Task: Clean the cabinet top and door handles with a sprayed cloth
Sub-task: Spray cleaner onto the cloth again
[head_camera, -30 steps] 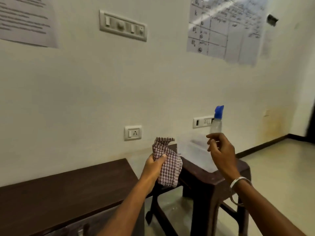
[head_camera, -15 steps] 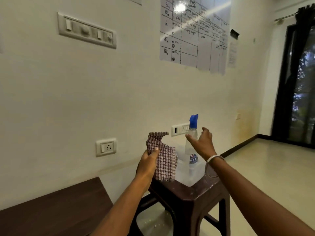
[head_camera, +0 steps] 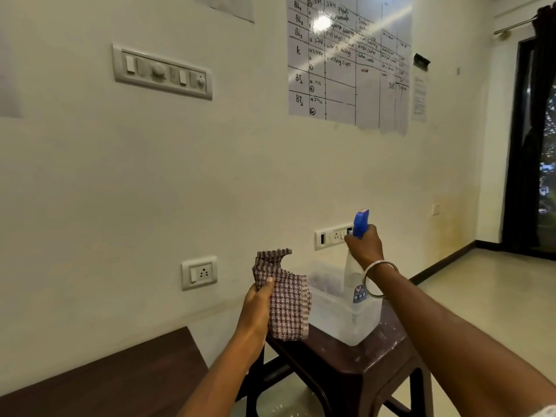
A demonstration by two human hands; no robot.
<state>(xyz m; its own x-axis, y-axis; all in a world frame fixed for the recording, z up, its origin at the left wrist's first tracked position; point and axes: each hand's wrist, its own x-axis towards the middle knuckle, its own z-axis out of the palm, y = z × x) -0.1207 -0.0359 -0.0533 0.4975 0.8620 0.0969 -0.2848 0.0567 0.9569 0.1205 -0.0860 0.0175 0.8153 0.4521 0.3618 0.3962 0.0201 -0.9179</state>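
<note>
My left hand (head_camera: 258, 305) grips a red-and-white checked cloth (head_camera: 287, 302), held up in front of the wall. My right hand (head_camera: 365, 246) is closed around the neck of a clear spray bottle (head_camera: 355, 281) with a blue trigger head, which stands in a clear plastic box (head_camera: 340, 320). The dark brown cabinet top (head_camera: 99, 383) lies at the lower left, below and left of both hands. Its door handles are out of view.
The plastic box rests on a dark brown plastic stool (head_camera: 358, 368) beside the cabinet. Wall sockets (head_camera: 199, 272) and a switch panel (head_camera: 162, 72) are on the wall ahead. A handwritten chart (head_camera: 349, 61) hangs higher up. A dark curtained doorway (head_camera: 538, 164) is at the far right.
My right hand reached forward and closed on the spray bottle's neck. The view swung right and up. My left hand kept holding the cloth.
</note>
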